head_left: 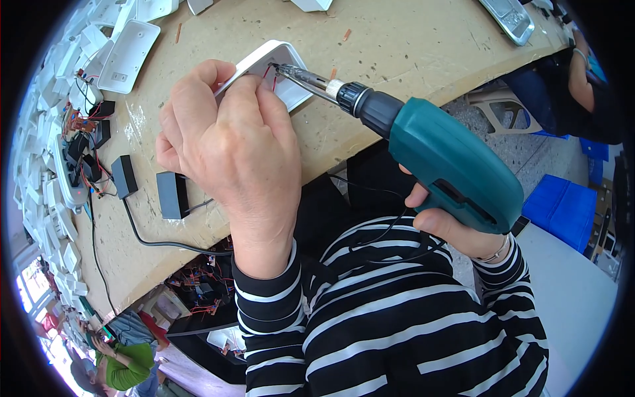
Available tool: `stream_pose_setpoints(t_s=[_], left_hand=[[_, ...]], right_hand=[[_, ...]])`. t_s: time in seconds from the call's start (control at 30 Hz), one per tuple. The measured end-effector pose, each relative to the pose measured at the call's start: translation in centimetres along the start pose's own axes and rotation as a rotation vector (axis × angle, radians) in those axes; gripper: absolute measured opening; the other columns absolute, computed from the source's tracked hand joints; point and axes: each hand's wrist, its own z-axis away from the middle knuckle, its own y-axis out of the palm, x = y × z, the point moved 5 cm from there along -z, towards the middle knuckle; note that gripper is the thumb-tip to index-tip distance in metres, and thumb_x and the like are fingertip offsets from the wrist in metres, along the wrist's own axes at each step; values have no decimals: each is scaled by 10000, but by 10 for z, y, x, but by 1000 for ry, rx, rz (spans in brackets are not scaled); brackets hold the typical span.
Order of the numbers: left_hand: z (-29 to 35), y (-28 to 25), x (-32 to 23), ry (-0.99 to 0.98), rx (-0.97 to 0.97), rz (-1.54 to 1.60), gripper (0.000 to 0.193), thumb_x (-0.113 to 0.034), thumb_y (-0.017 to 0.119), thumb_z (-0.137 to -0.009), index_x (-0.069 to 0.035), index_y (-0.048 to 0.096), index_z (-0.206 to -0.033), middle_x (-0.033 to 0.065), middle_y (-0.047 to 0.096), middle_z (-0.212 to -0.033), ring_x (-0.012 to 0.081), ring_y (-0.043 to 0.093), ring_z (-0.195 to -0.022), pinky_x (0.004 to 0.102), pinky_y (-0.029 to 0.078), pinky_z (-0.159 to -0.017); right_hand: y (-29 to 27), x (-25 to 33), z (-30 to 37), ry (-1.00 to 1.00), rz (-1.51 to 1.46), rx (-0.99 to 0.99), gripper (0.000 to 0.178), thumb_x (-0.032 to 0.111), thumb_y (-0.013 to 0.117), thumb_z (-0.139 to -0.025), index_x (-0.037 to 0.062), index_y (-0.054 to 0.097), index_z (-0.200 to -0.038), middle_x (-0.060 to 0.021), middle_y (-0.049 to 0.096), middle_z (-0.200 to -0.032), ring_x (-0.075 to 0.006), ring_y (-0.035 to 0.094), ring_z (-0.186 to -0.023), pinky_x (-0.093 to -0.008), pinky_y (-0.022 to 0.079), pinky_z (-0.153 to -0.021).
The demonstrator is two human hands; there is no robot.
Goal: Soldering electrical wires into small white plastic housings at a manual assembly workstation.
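Note:
My left hand (pixel 231 135) is closed on a white plastic housing (pixel 295 94), tilted near the table's front edge. Inside the housing, thin red wires (pixel 274 83) show beside my fingertips; what those fingers pinch is hidden. My right hand (pixel 456 230) grips a green, pistol-shaped soldering gun (pixel 456 155) by its handle. Its dark metal tip reaches into the housing and sits by the ends of the red wires. Whether the tip touches a joint is too small to tell.
White housings (pixel 129 56) pile up along the table's left side. Black adapter blocks (pixel 173 196) with cables lie near my left wrist, beside wired circuit boards (pixel 81 122). A metal tray (pixel 508 21) stands at the far right. Other people are at both sides; blue bins (pixel 559 210) stand right.

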Motion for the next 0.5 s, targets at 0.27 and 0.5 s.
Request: stream_pose_setpoints(t_s=[0.27,0.5], left_hand=[[-1,-1,0,5,1,-19,76,-133,694,-746,-63,715,-764,15,606,-951,192,555,-893,363,318,-798],[-1,0,0,7,10,-24,77,-131,688,-748,-64,716,-771,16,606,-953,200,555,-907,364,316,-813]], right_hand=[[1,-1,-4,86,-70,-47,640,124,828,-714,-55,515,-1242,-78,686,-905,-90,666,-722,-198,532,-638],[-1,3,-4,72,-4,-34,632,163,829,-720,-46,527,-1234,-78,681,-892,-93,660,-709,-203,523,-626]])
